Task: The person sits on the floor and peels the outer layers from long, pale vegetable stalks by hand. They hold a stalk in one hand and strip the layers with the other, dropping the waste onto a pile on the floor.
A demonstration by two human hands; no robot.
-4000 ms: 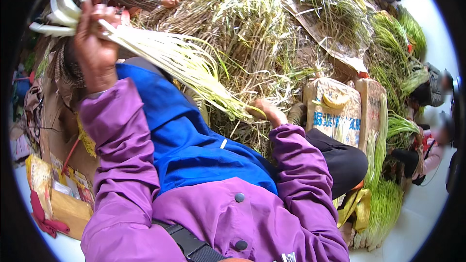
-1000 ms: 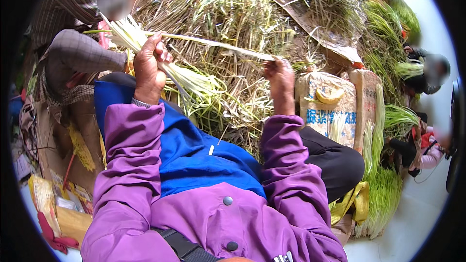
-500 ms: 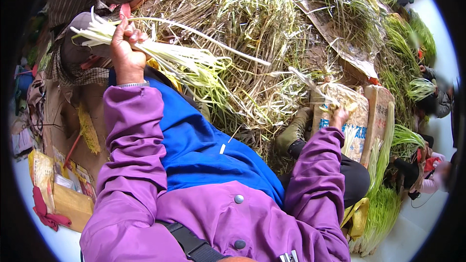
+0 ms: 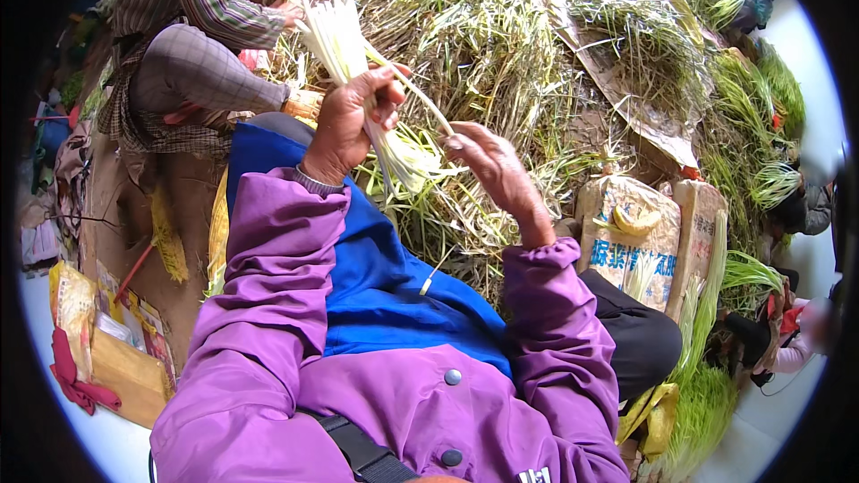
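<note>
Stalks aslant, white ends up-left

Single head-worn fisheye view, facing steeply down, left grip and right grip close, plant heap farther off

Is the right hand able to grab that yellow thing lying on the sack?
Probably yes: the yellow thing lies uncovered on the pale sack, to the right of the right hand, and nothing seems between them. That hand seems to touch a pale stalk, so it may need to let go first.
</note>
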